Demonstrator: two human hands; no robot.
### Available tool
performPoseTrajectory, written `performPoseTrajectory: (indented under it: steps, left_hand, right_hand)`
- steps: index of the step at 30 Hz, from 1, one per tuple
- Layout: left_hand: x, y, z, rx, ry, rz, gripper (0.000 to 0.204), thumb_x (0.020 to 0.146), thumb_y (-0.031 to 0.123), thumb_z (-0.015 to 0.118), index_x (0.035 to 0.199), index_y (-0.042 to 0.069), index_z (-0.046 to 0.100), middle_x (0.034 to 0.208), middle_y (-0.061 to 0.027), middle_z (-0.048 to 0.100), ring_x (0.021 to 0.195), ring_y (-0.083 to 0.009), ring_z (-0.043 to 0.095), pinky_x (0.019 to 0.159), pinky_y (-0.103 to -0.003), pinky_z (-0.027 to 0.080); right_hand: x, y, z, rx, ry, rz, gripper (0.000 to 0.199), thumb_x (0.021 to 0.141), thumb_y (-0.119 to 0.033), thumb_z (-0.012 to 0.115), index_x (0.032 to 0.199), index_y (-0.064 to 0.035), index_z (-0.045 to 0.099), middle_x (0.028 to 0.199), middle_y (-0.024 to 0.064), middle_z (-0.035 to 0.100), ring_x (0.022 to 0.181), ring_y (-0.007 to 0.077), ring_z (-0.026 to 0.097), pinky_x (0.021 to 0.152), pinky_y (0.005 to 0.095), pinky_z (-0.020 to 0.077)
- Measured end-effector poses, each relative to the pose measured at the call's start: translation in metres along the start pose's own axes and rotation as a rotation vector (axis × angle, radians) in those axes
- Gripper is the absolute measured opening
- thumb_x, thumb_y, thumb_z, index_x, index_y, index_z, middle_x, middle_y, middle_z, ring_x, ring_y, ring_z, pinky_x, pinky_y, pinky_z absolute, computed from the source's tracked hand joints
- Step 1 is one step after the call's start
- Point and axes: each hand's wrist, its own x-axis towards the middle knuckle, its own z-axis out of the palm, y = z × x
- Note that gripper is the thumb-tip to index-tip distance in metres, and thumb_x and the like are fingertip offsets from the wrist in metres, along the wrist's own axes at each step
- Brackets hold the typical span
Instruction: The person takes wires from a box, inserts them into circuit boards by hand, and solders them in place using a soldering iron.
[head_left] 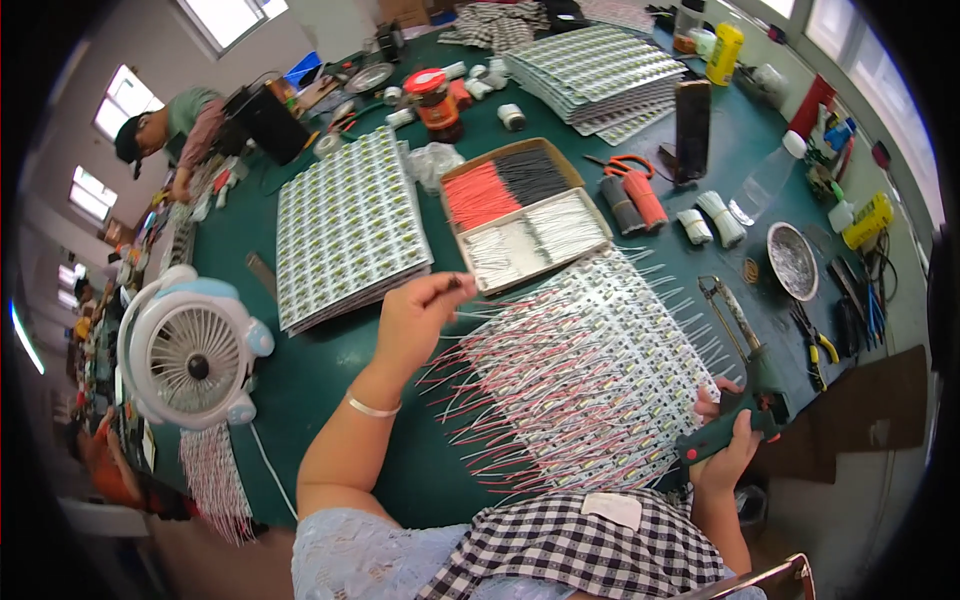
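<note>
My left hand [415, 315], a bracelet at its wrist, is raised at the near left corner of a cardboard box [520, 222] of cut wires. Its fingertips are pinched together; what they hold is too small to make out. Inside the box lie red wires [480, 193], black wires [535, 175] and white wires [568, 230]. My right hand [727, 455] is closed around the handle of a dark green soldering gun [712, 437] at the right edge of a circuit board panel [610, 350]. Red and white wires stick out from the panel's left side, white ones from its right.
Stacks of board panels [350, 215] stand at the left and far back [600, 70]. A white fan [195, 355] is at the left. Pliers [818, 345], a metal bowl [792, 262], a bottle [770, 180] and a phone [692, 130] line the right side. A co-worker [185, 135] bends over the far left.
</note>
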Motion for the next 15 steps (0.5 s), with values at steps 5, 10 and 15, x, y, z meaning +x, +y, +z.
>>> performPoseTrajectory:
  steps: [5, 10, 15]
  left_hand:
    - [-0.030, 0.033, 0.066, 0.495, -0.739, 0.436, 0.024, 0.078, 0.013, 0.062, 0.102, 0.010, 0.066, 0.083, -0.0160, 0.066, 0.074, -0.0300, 0.064, 0.067, -0.037, 0.052]
    - [-0.025, 0.064, 0.122, 0.365, -1.044, 0.554, 0.023, 0.077, 0.011, 0.059, 0.099, 0.008, 0.065, 0.083, -0.0104, 0.064, 0.077, -0.0287, 0.063, 0.067, -0.039, 0.051]
    - [0.009, 0.042, 0.104, 0.647, -0.496, 0.772, 0.019, 0.068, 0.009, 0.062, 0.086, 0.015, 0.066, 0.080, -0.0002, 0.060, 0.083, -0.0186, 0.060, 0.073, -0.038, 0.042]
  right_hand:
    - [0.011, -0.025, 0.038, -0.381, -0.239, -0.149, 0.038, 0.087, -0.012, 0.052, 0.121, 0.0034, 0.046, 0.114, 0.0179, 0.057, 0.071, 0.0221, 0.063, 0.066, 0.0330, 0.0514]
    - [0.045, -0.029, 0.067, -1.029, -0.637, -0.553, 0.030, 0.074, -0.011, 0.063, 0.101, 0.0016, 0.059, 0.091, 0.0139, 0.064, 0.079, 0.0297, 0.065, 0.073, 0.0335, 0.0514]
    - [0.051, -0.015, 0.021, -0.824, -0.535, -0.308, 0.034, 0.081, -0.005, 0.056, 0.113, 0.0033, 0.051, 0.104, 0.0171, 0.062, 0.075, 0.0241, 0.063, 0.067, 0.0325, 0.0505]
